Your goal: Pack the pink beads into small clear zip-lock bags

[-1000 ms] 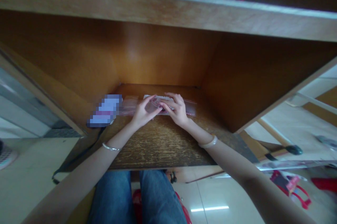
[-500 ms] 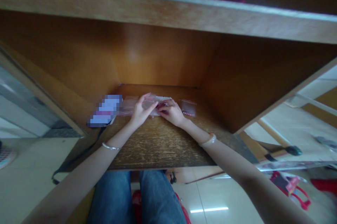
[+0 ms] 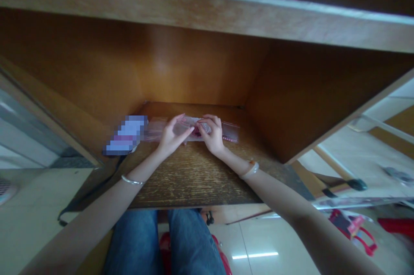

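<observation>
My left hand [image 3: 173, 136] is closed around the edge of a small clear plastic bag [image 3: 181, 127], thumb and fingers bent about it. Close to its right, my right hand [image 3: 211, 136] has thumb and fingertips drawn together in a pinch; what lies between them is too small to make out. Dark red small pieces [image 3: 196, 132] show between the two hands, on a whitish clear sheet or bag [image 3: 192, 139] partly hidden by the fingers. Beside the right hand lies a flat clear bag [image 3: 231, 130] with a row of pinkish beads along its lower edge.
More clear bags [image 3: 153, 130] lie left of my left hand, beside a phone [image 3: 126, 135] with a blurred screen and a dark strap [image 3: 97, 193]. The worn wooden desk top [image 3: 194, 176] sits between side panels under a shelf [image 3: 207, 12].
My right hand has lifted and turned from the dark red pieces, its fingers now more upright and pinched. My left hand stays with the bag. The view has shifted slightly.
</observation>
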Action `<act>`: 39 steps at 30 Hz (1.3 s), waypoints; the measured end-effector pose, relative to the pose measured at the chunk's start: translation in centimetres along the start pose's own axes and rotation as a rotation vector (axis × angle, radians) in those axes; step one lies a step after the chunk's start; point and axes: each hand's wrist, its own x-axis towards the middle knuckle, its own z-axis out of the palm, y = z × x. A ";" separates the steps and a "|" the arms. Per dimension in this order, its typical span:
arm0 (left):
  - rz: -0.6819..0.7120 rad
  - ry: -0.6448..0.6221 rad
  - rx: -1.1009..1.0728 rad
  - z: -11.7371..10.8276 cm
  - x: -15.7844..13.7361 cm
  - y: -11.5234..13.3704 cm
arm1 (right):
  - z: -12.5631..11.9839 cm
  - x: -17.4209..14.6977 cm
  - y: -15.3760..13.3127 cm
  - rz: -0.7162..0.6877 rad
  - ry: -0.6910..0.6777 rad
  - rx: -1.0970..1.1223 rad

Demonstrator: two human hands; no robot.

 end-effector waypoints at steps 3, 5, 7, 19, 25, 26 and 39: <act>0.064 -0.016 0.058 0.2 0.0 -0.4 | -0.8 -0.4 -1.2 -0.002 0.113 0.023; 0.119 -0.041 0.081 0.2 0.0 -0.8 | -1.0 -0.8 -1.7 -0.015 0.140 0.010; 0.167 -0.077 0.098 0.3 0.0 -1.2 | -1.0 -1.1 -2.0 -0.030 0.138 -0.022; 0.147 -0.015 0.113 0.0 0.1 -0.6 | -0.1 -0.9 -1.2 0.012 0.050 -0.092; -0.004 0.027 0.013 -0.1 0.0 -0.1 | 1.1 -0.6 1.2 0.257 -0.169 -0.259; -0.021 0.027 -0.016 -0.1 0.0 -0.1 | 1.2 -0.5 1.5 0.275 -0.200 -0.271; -0.050 0.039 -0.071 -0.1 0.0 -0.1 | 0.6 0.0 1.6 0.285 -0.354 -0.276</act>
